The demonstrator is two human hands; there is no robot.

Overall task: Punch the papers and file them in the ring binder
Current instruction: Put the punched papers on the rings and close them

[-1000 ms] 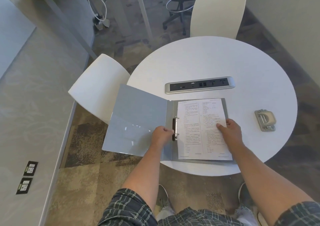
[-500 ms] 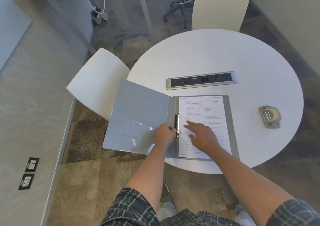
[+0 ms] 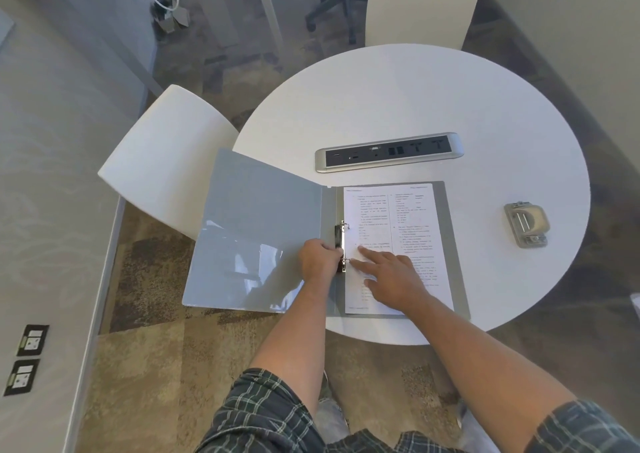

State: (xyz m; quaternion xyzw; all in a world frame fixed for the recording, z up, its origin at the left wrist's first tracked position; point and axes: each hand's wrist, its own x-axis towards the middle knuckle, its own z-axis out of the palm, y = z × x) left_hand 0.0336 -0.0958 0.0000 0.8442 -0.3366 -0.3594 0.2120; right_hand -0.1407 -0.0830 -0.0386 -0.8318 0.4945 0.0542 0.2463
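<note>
Here, left hand [image 3: 318,262] is clenched at the ring mechanism [image 3: 340,244] of the open grey ring binder [image 3: 263,230], fingers pinching the lower ring. Right hand [image 3: 393,279] lies flat, fingers spread, grasping nothing, pressing the printed papers [image 3: 391,217] on the binder's right half; index tip sits beside the rings. Binder's left cover overhangs the table edge, twd a white chair [image 3: 162,154]. Hole punch [image 3: 526,224] sits well apart, far right. Power/socket strip [image 3: 389,152] lies beyond the binder. Round white table [image 3: 415,99]; patterned carpet [image 3: 180,359] below. Text on pages too small to read.
</note>
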